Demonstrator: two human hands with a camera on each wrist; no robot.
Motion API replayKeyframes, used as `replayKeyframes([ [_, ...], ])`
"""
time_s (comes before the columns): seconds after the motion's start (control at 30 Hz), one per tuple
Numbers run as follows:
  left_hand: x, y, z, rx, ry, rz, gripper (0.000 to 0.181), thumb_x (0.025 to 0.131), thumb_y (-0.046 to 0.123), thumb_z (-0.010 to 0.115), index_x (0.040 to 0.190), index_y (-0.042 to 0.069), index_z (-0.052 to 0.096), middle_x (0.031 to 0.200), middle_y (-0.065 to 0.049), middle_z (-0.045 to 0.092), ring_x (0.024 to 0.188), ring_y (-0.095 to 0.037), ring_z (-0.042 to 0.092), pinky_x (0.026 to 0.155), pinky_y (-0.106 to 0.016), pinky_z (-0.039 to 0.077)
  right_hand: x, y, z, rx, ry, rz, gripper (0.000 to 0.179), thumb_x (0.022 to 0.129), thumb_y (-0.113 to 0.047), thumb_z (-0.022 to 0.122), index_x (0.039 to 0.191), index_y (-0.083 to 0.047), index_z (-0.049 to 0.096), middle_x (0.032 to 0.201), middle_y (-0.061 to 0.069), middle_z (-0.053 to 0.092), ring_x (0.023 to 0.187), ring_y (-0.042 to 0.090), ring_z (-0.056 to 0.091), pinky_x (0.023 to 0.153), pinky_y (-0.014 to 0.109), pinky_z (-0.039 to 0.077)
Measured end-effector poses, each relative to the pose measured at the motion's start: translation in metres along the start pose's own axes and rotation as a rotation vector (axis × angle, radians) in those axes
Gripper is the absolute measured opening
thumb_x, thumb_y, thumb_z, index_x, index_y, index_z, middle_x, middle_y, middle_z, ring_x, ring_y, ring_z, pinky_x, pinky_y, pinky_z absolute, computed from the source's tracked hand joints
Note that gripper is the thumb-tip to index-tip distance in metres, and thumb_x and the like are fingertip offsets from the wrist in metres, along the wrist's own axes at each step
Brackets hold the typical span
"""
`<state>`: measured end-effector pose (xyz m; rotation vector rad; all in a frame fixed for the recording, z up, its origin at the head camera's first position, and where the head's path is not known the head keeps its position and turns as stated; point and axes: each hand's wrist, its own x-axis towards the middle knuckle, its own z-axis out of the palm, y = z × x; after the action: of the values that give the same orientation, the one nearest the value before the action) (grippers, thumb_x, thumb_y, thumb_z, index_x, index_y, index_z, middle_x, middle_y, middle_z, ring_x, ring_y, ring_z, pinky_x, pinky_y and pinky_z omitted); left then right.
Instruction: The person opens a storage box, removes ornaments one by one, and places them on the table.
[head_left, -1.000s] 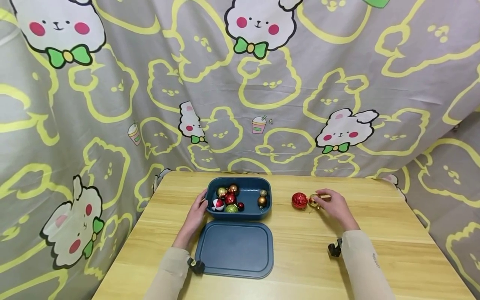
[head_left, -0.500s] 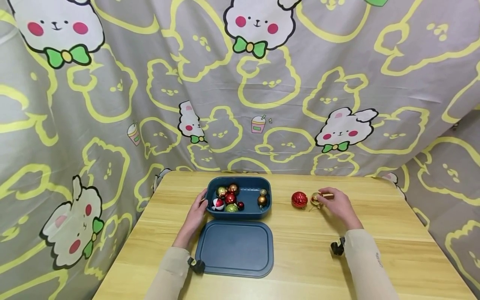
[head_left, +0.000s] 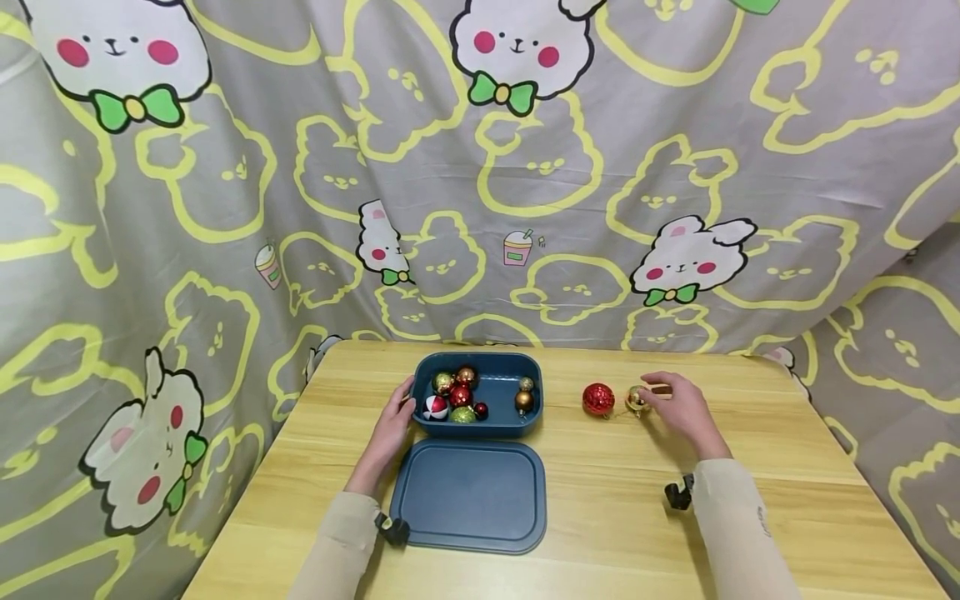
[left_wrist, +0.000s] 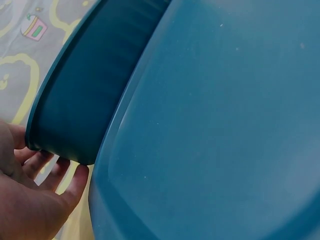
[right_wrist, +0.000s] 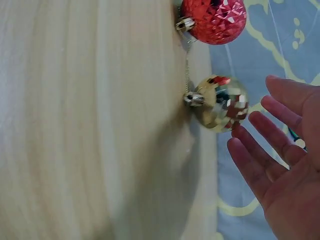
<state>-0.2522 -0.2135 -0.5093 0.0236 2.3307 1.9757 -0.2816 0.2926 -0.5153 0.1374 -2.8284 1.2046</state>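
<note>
My left hand rests against the left end of a dark blue plastic box; in the left wrist view its fingertips touch the outer wall. Several shiny Christmas baubles lie inside, including a red-and-white one and a copper one. To the right, a gold mirrored bauble lies on the table beside a red faceted bauble, with a small gap between them. My right hand is spread loosely at the gold bauble, fingertips right at its side.
The blue lid lies flat in front of the box. Both stand on a wooden table, with a patterned curtain behind and at the sides. A thin cord runs from the gold bauble's cap toward the red one.
The gold bauble has shifted a little right, away from the red bauble, and my right hand has moved right along with it. My left hand stays at the box.
</note>
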Motion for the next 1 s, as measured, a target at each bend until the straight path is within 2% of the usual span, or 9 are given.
replayKeyframes([
  [0.23, -0.002, 0.002, 0.001, -0.021, 0.005, 0.003, 0.052, 0.113, 0.009, 0.036, 0.163, 0.002, 0.026, 0.168, -0.026, 0.022, 0.155, -0.044, 0.024, 0.125, -0.06, 0.024, 0.005, -0.021, 0.0, -0.011, 0.038, -0.073, 0.044, 0.104, -0.026, 0.064, 0.139, 0.002, 0.06, 0.139, 0.03, 0.059, 0.12, 0.052, 0.061, 0.1, 0.061, 0.052],
  [0.5, 0.0, 0.0, 0.002, -0.022, 0.006, -0.003, 0.052, 0.112, 0.009, 0.037, 0.163, 0.002, 0.026, 0.169, -0.026, 0.022, 0.155, -0.043, 0.023, 0.125, -0.06, 0.024, 0.015, -0.063, 0.013, 0.08, 0.035, -0.117, 0.041, 0.103, -0.022, 0.065, 0.137, 0.001, 0.063, 0.138, 0.029, 0.061, 0.122, 0.047, 0.062, 0.103, 0.057, 0.053],
  [0.77, 0.002, -0.002, 0.001, -0.01, 0.0, 0.0, 0.053, 0.112, 0.009, 0.037, 0.163, 0.003, 0.026, 0.169, -0.025, 0.021, 0.156, -0.043, 0.022, 0.125, -0.06, 0.024, 0.021, -0.098, 0.045, 0.199, -0.027, -0.131, 0.039, 0.102, -0.022, 0.068, 0.137, -0.005, 0.065, 0.138, 0.02, 0.063, 0.124, 0.039, 0.063, 0.105, 0.055, 0.053],
  [1.0, 0.014, -0.027, -0.001, 0.011, 0.026, 0.005, 0.052, 0.114, 0.013, 0.034, 0.165, 0.008, 0.025, 0.171, -0.022, 0.02, 0.156, -0.042, 0.022, 0.125, -0.06, 0.023, 0.026, -0.135, 0.084, 0.262, -0.092, -0.138, 0.038, 0.1, -0.024, 0.07, 0.134, -0.007, 0.067, 0.136, 0.016, 0.066, 0.122, 0.036, 0.064, 0.101, 0.052, 0.055],
])
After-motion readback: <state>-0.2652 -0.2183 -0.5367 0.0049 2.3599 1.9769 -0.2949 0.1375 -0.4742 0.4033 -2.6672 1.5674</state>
